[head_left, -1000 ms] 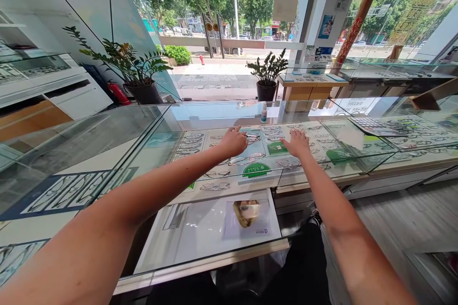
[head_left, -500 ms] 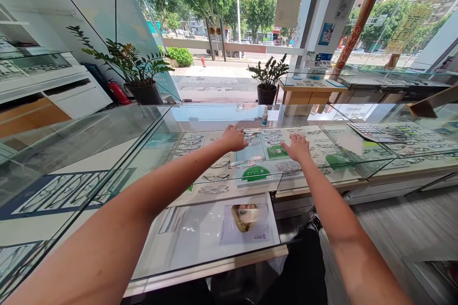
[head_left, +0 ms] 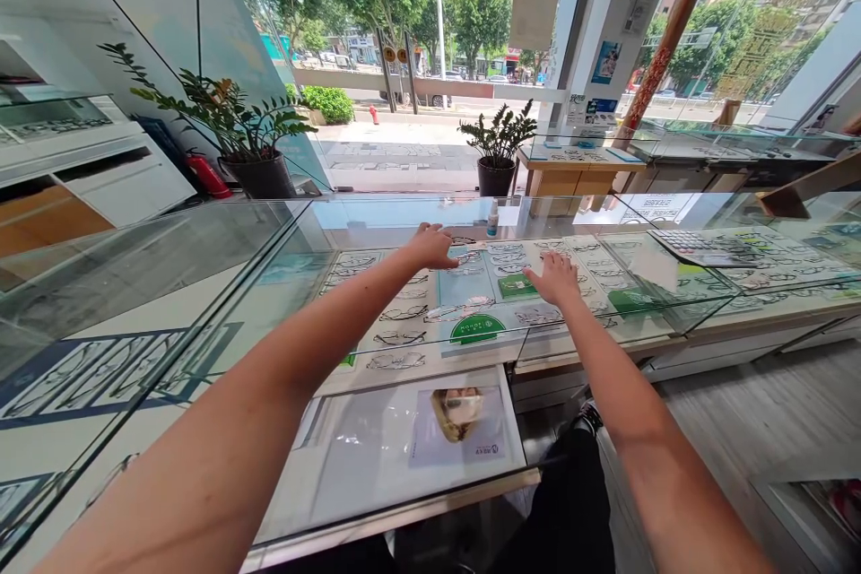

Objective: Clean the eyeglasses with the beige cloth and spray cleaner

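My left hand [head_left: 431,246] is over the glass counter top [head_left: 363,229], its thumb spread away from the fingers. Just beyond its fingertips is a dark-rimmed pair of eyeglasses [head_left: 463,240]; I cannot tell whether the fingers touch it. My right hand [head_left: 555,277] lies palm down on the glass, fingers spread, with nothing in it. Under the glass, near that hand, is a green box [head_left: 517,285]. Rows of eyeglasses [head_left: 400,337] and a green half-round sign [head_left: 477,328] show inside the case. A small spray bottle [head_left: 493,220] stands upright beyond my hands.
A pulled-out drawer or shelf [head_left: 363,439] bearing a printed picture [head_left: 459,421] is close to my body. A flat panel with a grid of small items [head_left: 700,247] rests on the counter at right. Potted plants [head_left: 498,148] stand behind the counter.
My left hand has shifted slightly left and away from me. My right hand stays on the glass, and the whole view has turned a little.
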Available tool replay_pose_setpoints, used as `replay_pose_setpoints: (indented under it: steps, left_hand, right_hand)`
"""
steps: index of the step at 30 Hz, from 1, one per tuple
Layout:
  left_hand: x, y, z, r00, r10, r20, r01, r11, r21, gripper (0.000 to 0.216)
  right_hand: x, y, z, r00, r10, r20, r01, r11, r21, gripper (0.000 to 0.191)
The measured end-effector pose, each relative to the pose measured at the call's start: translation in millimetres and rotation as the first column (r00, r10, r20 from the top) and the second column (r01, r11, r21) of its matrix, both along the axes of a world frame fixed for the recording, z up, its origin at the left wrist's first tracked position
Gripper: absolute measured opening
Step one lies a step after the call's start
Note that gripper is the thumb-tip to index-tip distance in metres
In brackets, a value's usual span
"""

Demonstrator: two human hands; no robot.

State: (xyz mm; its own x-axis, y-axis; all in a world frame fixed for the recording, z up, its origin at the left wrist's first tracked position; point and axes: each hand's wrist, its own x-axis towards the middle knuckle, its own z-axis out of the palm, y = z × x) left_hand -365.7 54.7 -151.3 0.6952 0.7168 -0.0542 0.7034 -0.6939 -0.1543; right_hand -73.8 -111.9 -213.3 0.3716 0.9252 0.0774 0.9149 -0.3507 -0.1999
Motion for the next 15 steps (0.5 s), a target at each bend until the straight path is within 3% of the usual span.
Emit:
replay_pose_setpoints:
  steps: [15]
  left_hand:
    - [0.5, 4.2, 1.7, 0.989, -0.048, 0.14, 0.043, 0.998, 0.037, 0.032]
  right_hand:
    - [1.5, 1.2, -1.6, 1.0, -0.001, -0.005, 0.001, 1.0, -0.008, 0.088]
